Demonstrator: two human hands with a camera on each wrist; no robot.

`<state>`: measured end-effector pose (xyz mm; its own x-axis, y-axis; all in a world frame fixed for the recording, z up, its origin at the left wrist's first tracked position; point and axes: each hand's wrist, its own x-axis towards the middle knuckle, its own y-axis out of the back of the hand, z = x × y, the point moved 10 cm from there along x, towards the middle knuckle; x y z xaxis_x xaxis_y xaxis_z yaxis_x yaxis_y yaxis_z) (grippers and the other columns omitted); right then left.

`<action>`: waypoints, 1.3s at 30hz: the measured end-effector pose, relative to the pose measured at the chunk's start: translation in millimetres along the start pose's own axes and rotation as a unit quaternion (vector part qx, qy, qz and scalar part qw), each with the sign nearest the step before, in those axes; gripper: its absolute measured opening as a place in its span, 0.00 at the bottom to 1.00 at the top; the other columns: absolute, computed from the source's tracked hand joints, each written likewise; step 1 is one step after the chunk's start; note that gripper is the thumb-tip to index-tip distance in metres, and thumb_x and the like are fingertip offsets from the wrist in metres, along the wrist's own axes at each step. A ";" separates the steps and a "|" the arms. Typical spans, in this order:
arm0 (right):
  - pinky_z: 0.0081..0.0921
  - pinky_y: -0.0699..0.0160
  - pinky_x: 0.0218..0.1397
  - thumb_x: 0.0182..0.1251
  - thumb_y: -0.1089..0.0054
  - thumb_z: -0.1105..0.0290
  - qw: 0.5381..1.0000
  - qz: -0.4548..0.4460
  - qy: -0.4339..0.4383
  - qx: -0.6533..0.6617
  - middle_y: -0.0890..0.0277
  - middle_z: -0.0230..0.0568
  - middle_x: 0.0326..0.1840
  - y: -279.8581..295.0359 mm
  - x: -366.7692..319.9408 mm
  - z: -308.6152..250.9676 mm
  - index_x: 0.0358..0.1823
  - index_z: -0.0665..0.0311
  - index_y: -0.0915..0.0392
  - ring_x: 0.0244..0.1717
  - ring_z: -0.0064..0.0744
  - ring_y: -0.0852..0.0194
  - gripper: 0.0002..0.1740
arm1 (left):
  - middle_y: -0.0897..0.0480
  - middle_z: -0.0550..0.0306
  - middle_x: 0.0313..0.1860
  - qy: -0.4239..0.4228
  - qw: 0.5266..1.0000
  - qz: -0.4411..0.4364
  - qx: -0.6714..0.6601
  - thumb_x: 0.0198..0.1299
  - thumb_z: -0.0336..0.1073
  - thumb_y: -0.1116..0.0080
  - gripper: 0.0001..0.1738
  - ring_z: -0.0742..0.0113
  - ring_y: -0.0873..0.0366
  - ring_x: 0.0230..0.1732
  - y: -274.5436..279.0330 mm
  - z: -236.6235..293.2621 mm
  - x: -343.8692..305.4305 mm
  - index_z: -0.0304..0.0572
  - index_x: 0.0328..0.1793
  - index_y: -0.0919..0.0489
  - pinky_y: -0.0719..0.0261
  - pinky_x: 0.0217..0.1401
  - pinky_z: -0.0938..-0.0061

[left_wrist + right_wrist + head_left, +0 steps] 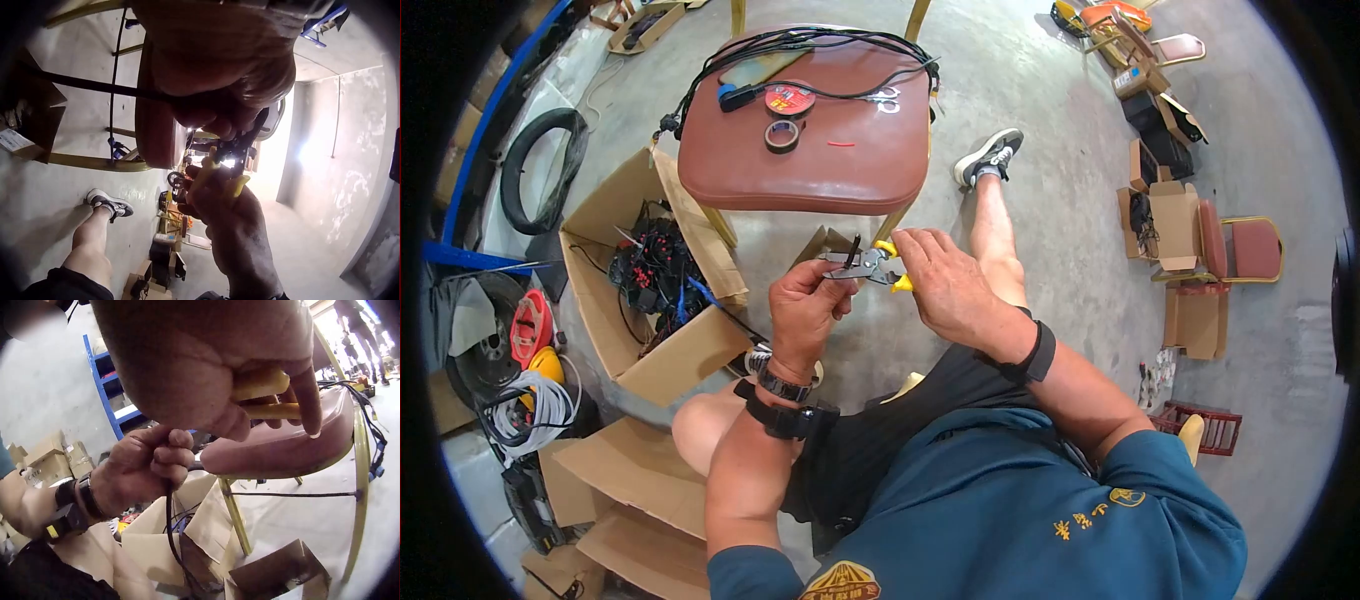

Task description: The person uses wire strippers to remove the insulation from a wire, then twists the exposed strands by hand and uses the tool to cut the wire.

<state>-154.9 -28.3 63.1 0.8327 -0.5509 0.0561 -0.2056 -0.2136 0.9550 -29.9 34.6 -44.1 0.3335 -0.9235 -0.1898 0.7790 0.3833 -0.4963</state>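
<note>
Between thumb and curled fingers, my left hand (802,308) pinches a black cable (169,515), whose short end (856,244) sticks up past the fingertips. The rest of the cable hangs down below that hand in the right wrist view. My right hand (952,285) grips wire strippers by their yellow handles (265,411). Their grey metal head (868,266) lies across the cable end, right at the left fingertips. In the left wrist view the strippers' head is dark and partly hidden by the left hand.
A brown padded chair (800,185) stands ahead, bearing a coiled black cable (840,36), a red tape roll (790,97), a dark tape roll (782,136) and a small red strip (840,144). At left, a cardboard box (675,375) holds tangled cables (655,265).
</note>
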 end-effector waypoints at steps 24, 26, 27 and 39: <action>0.47 0.31 0.46 0.58 0.38 0.72 0.999 -0.042 -0.023 0.023 0.29 0.49 0.40 -29.3 -12.1 16.3 0.47 0.67 0.31 0.43 0.54 0.29 0.17 | 0.19 0.65 0.28 0.015 0.998 -0.015 0.065 0.66 0.28 0.38 0.04 0.82 0.28 0.25 -6.4 -3.4 1.6 0.36 0.42 0.16 0.32 0.26 0.85; 0.48 0.29 0.48 0.58 0.35 0.70 0.997 -0.045 -0.041 0.048 0.28 0.51 0.42 -33.5 -15.2 15.7 0.48 0.68 0.32 0.44 0.56 0.28 0.20 | 0.20 0.66 0.27 0.018 0.997 -0.007 0.077 0.66 0.29 0.38 0.04 0.83 0.29 0.25 -6.0 -5.9 0.8 0.36 0.42 0.16 0.33 0.26 0.85; 0.48 0.29 0.48 0.58 0.34 0.69 0.996 -0.047 -0.050 0.061 0.28 0.52 0.43 -35.0 -17.1 15.6 0.49 0.68 0.32 0.45 0.57 0.27 0.21 | 0.20 0.67 0.27 0.023 0.996 -0.005 0.084 0.66 0.29 0.37 0.04 0.83 0.30 0.25 -5.5 -6.0 0.8 0.36 0.42 0.16 0.33 0.27 0.85; 0.48 0.28 0.51 0.54 0.44 0.78 0.997 -0.053 -0.012 0.046 0.27 0.53 0.44 -21.6 -27.2 16.2 0.57 0.71 0.35 0.49 0.57 0.27 0.26 | 0.19 0.69 0.33 0.012 0.988 -0.104 0.110 0.65 0.27 0.37 0.05 0.83 0.28 0.34 -47.1 7.7 -12.8 0.33 0.44 0.15 0.30 0.35 0.84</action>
<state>-181.5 -21.7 36.2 0.8395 -0.5408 -0.0523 -0.1641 -0.3441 0.9245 -66.7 28.5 -11.7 0.1428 -0.9818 -0.1250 0.9267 0.1770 -0.3316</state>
